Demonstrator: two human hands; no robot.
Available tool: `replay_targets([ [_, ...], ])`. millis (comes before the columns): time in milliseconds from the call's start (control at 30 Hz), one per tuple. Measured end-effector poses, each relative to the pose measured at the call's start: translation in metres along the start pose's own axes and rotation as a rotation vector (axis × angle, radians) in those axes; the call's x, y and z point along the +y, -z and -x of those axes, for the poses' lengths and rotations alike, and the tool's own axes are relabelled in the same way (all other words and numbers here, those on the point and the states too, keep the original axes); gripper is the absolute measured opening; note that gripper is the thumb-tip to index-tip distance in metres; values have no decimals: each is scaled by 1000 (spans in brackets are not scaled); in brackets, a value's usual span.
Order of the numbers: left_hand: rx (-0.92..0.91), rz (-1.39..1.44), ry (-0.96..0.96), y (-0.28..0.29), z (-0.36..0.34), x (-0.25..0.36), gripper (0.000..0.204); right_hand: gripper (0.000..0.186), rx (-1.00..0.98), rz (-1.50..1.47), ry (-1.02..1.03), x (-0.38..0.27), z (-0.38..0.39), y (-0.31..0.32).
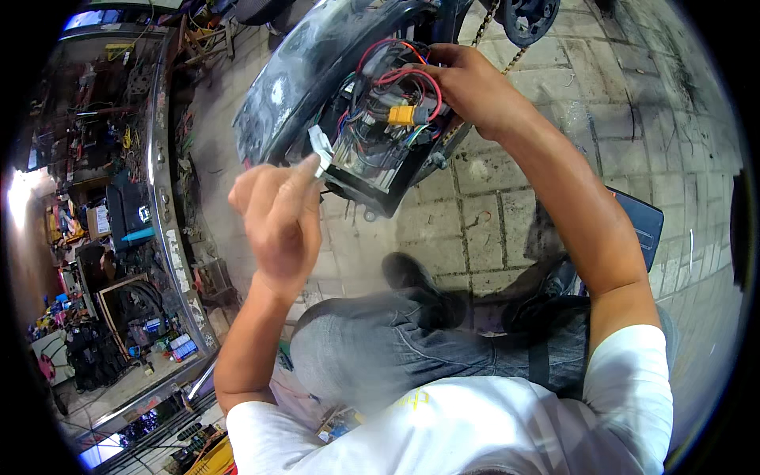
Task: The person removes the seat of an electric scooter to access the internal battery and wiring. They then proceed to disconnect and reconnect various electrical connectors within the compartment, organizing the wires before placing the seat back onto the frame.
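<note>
A black open-topped housing (372, 195) holds a finned metal box (360, 165) and a tangle of wires (384, 99). A yellow connector (402, 115) on red wire stands out among them. My left hand (279, 218) is closed, pinching a white scrap of cloth or paper (321, 147) at the housing's near left edge. At the far right side my right hand (473, 89) bends its fingers in among the red and orange wires. Its fingertips are partly hidden there. The housing sits against a scuffed grey-black curved body panel (281, 91).
A chain (485, 25) and a black wheel-like part (529, 17) lie beyond my right hand. Tiled paving (491, 226) spreads below. A dark flat case (640, 224) is beside my right forearm. Cluttered shelves of tools and parts (103, 214) line the left.
</note>
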State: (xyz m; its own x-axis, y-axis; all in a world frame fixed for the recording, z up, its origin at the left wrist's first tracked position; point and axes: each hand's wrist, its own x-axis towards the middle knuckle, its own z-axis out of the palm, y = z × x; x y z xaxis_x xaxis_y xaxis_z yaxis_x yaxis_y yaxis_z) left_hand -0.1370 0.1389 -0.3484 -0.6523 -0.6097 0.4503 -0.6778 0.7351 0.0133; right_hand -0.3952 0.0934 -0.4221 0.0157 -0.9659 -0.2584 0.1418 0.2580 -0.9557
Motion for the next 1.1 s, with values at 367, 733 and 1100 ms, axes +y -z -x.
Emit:
replay_targets([
  [367, -26, -155, -20, -16, -10, 20, 63, 55, -39, 43, -48, -12, -10, 14],
  [733, 58, -204, -74, -30, -1, -4, 45, 69, -229, -433, -33, -9, -3, 25],
  [1100, -228, -186, -309, -24, -37, -5, 79, 41, -19, 84, 138, 0, -30, 1],
])
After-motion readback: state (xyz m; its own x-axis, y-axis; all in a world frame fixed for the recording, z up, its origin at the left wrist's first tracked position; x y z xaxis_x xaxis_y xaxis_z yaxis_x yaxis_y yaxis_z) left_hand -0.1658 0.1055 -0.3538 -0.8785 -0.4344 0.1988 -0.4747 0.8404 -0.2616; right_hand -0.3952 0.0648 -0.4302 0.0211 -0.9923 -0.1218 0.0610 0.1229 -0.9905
